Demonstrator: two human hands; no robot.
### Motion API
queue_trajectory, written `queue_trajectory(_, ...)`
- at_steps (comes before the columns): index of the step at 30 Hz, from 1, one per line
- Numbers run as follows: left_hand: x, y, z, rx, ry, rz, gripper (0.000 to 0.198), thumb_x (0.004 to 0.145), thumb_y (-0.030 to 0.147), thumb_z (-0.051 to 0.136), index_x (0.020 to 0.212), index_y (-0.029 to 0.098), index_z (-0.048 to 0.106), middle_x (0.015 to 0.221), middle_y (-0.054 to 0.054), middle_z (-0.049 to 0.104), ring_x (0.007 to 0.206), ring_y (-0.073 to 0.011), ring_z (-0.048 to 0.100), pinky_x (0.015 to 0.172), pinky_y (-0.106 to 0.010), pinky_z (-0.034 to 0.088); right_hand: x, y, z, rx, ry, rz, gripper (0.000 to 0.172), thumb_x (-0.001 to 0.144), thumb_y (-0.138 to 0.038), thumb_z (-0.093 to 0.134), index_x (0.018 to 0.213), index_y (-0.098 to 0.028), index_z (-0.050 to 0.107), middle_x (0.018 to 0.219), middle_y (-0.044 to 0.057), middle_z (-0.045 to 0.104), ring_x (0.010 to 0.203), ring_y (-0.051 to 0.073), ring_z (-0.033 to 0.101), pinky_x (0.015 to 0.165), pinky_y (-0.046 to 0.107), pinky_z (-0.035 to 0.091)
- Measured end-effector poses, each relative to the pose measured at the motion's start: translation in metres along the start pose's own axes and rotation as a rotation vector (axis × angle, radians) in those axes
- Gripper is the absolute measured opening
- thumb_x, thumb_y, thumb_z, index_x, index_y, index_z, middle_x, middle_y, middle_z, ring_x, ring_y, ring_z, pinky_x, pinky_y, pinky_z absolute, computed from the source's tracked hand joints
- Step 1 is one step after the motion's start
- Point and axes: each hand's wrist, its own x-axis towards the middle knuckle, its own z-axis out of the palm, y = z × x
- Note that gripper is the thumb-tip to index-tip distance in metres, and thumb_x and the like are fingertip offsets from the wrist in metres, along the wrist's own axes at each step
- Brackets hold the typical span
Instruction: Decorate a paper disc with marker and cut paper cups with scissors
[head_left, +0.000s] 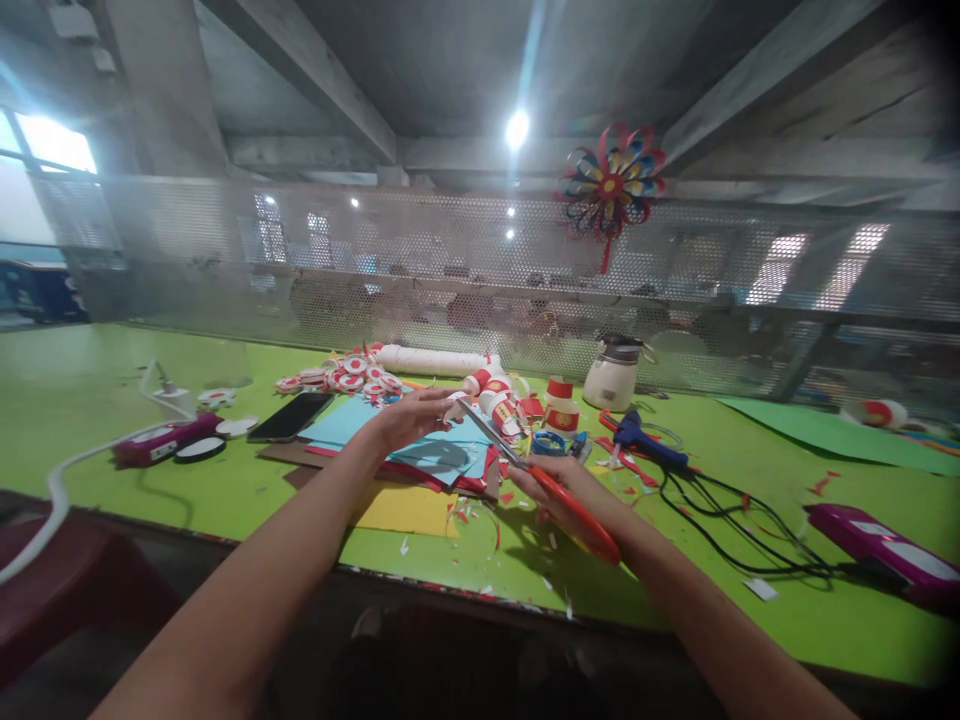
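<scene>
My right hand (562, 490) is wrapped round a pair of scissors (576, 515) with orange-red handles. Their blades point up and left, towards the fingers of my left hand (414, 420). Those fingers are closed on a small white piece (454, 411), seemingly paper, close to the blade tips; whether the blades touch it I cannot tell. Below my left hand lies a stack of light blue sheets (345, 425) over red and brown ones. A yellow sheet (405, 508) sticks out at the front, with paper scraps scattered beside it.
Behind are red-and-white discs (352, 375), a white roll (439, 361), paper cups (561, 412) and a pale jug (611, 378). A blue glue gun (649, 440) with black cable lies right, near a purple power strip (885, 545). A phone (291, 416) lies left; mesh (420, 240) stands behind.
</scene>
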Motion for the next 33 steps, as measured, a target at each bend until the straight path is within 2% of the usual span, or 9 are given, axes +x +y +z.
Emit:
queue_trajectory(8, 0.000, 0.000, 0.002, -0.037, -0.018, -0.002, 0.040, 0.076, 0.026, 0.073, 0.114, 0.015, 0.069, 0.112, -0.014, 0.067, 0.087, -0.0182, 0.065, 0.073, -0.028, 0.047, 0.000, -0.011, -0.002, -0.021, -0.004, -0.030, 0.031, 0.085, -0.047, 0.048, 0.068, -0.021, 0.051, 0.060, -0.002, 0.047, 0.055, 0.015, 0.049, 0.052, 0.027, 0.038)
queue_trajectory(17, 0.000, 0.000, 0.001, -0.063, -0.030, -0.016, 0.042, 0.076, 0.026, 0.072, 0.116, 0.012, 0.067, 0.107, -0.014, 0.068, 0.086, -0.0189, 0.067, 0.071, -0.027, 0.047, 0.002, 0.001, 0.002, -0.044, 0.019, -0.112, 0.034, 0.087, -0.045, 0.051, 0.065, -0.020, 0.049, 0.061, -0.004, 0.043, 0.057, 0.011, 0.039, 0.055, 0.025, 0.033)
queue_trajectory(33, 0.002, -0.002, 0.002, -0.051, -0.023, -0.026, 0.043, 0.075, 0.022, 0.073, 0.116, 0.012, 0.067, 0.112, -0.014, 0.068, 0.087, -0.0191, 0.068, 0.069, -0.024, 0.048, 0.001, 0.002, 0.005, -0.038, 0.036, -0.132, 0.035, 0.088, -0.045, 0.051, 0.063, -0.020, 0.049, 0.058, -0.003, 0.044, 0.055, 0.012, 0.039, 0.054, 0.025, 0.031)
